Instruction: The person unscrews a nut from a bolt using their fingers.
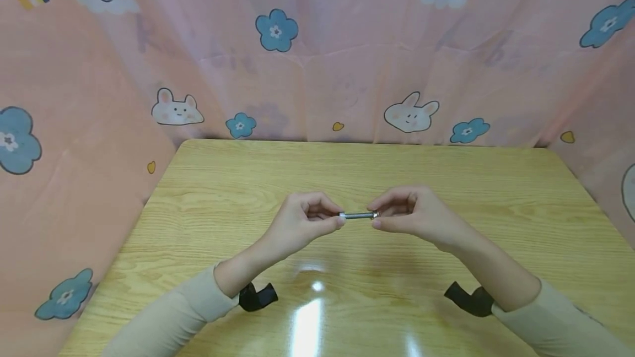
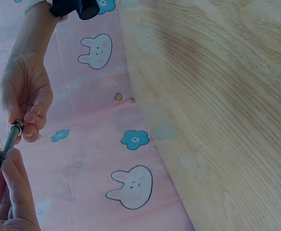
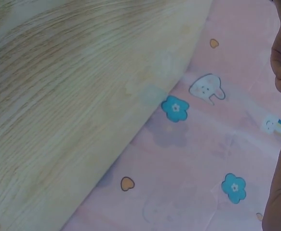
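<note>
A metal bolt (image 1: 359, 215) with a threaded shank is held level above the table, between both hands. My left hand (image 1: 303, 219) pinches its left end between thumb and fingers. At the other end, my right hand (image 1: 419, 216) pinches what looks like a nut (image 2: 17, 125), best seen in the left wrist view. That view shows the threaded shank (image 2: 10, 138) bare between the two sets of fingertips. In the right wrist view, parts of both hands show at the right edge, and the bolt cannot be made out there.
Below the hands lies a light wood-grain table (image 1: 238, 180) with glare near its front. A pink curtain (image 1: 337, 81) printed with flowers and rabbits stands behind the table and along its sides. Black wrist mounts (image 1: 258, 297) are on both forearms.
</note>
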A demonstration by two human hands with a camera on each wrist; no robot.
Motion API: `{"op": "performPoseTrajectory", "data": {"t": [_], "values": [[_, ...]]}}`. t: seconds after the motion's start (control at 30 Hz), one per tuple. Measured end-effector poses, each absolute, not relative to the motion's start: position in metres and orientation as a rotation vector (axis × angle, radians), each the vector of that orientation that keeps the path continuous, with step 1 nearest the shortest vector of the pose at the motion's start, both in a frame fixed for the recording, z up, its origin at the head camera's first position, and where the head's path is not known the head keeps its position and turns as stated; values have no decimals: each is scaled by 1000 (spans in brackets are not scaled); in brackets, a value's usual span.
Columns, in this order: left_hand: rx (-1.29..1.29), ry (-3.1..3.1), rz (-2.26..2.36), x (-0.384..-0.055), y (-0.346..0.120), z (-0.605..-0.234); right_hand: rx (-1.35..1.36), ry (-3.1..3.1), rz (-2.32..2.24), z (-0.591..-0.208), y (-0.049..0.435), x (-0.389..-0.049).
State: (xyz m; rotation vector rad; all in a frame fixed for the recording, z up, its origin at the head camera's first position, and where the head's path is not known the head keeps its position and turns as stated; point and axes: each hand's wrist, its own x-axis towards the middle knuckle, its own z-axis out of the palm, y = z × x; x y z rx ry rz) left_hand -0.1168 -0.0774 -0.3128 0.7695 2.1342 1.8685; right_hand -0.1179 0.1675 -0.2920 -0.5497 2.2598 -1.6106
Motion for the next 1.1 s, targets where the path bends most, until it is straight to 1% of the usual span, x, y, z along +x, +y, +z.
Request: {"op": "performPoseTrajectory", "data": {"t": [0.13, 0.4, 0.83, 1.1], "values": [[764, 2139, 1864, -117, -78, -312, -574, 2256, -1642, -293, 167, -118], [762, 2144, 1862, -116, -78, -310, -477, 2214, -1584, -287, 166, -119], [755, 2137, 1887, -114, -79, -313, -535, 2151, -1636, -288, 165, -120], [733, 2153, 1877, -115, -80, -312, -508, 2126, -1660, -291, 167, -121]]}}
